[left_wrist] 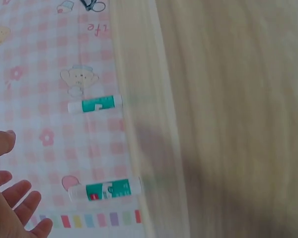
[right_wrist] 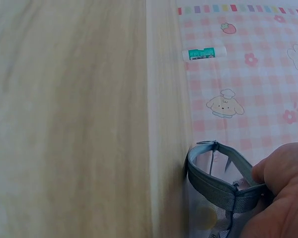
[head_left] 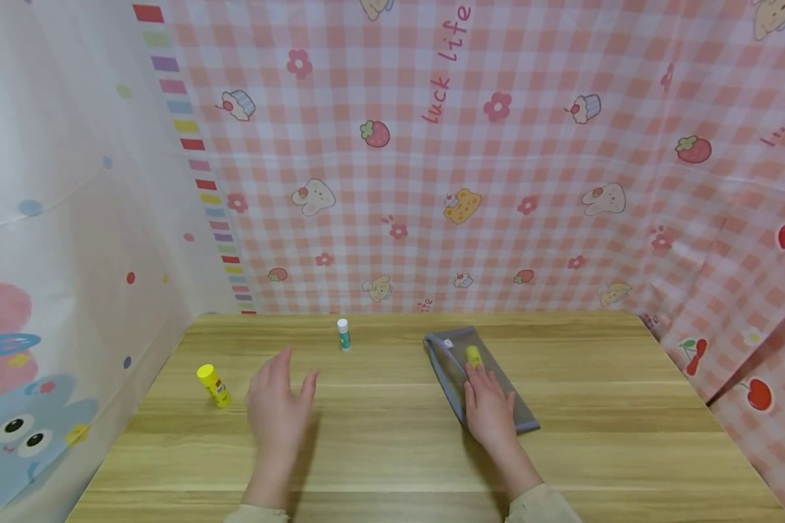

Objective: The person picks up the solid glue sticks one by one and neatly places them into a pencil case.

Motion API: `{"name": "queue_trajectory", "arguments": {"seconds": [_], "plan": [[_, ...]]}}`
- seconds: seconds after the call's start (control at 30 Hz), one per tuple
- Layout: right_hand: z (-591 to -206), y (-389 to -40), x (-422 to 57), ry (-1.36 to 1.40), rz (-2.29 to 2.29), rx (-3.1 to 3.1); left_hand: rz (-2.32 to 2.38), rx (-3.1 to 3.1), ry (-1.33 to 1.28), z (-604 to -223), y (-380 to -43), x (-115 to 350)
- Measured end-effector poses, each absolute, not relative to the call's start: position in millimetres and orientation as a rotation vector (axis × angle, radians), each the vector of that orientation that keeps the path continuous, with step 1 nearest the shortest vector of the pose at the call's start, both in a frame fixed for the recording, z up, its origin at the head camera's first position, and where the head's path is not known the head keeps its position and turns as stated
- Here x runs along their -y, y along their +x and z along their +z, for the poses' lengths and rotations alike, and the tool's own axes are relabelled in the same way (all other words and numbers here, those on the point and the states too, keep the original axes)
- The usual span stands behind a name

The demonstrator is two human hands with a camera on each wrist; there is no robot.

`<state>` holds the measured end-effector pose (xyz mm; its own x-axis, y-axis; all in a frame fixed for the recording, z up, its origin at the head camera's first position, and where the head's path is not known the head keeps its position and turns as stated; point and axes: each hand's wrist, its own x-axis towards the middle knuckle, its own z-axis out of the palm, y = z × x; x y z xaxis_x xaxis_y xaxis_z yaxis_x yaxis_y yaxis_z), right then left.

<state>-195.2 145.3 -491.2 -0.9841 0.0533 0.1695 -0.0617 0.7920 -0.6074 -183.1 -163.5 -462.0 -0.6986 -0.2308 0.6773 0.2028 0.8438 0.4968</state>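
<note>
My right hand [head_left: 490,407] lies over a grey mesh pouch [head_left: 520,407]; in the right wrist view, its curled fingers grip the edge of the pouch's open mouth [right_wrist: 221,191]. A yellow glue stick [head_left: 474,354] shows just beyond the fingertips, and a dull yellow round end shows through the mesh in the right wrist view. My left hand [head_left: 278,399] hovers over the table, thumb apart from the fingers, holding nothing. A small white-and-green glue stick [head_left: 344,335] stands near the back edge. Another, larger white-and-green glue stick [left_wrist: 107,190] appears only in the left wrist view.
Left of my left hand stands a second yellow glue stick [head_left: 214,386]. The wooden table [head_left: 392,450] meets a pink checked cloth [head_left: 419,181] at the back. A white cloth [head_left: 91,240] hangs along the left side.
</note>
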Motion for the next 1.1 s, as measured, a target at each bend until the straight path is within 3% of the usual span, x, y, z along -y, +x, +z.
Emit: {"name": "queue_trajectory", "arguments": {"seconds": [0.3,1.1], "plan": [[-493,-196,-145,0.005,0.971,2.801,-0.650,2.154,0.019,-465,-183,187],[-493,-195,-146,0.026,0.962,2.792,-0.830,2.081,0.326,-457,-171,236]]}}
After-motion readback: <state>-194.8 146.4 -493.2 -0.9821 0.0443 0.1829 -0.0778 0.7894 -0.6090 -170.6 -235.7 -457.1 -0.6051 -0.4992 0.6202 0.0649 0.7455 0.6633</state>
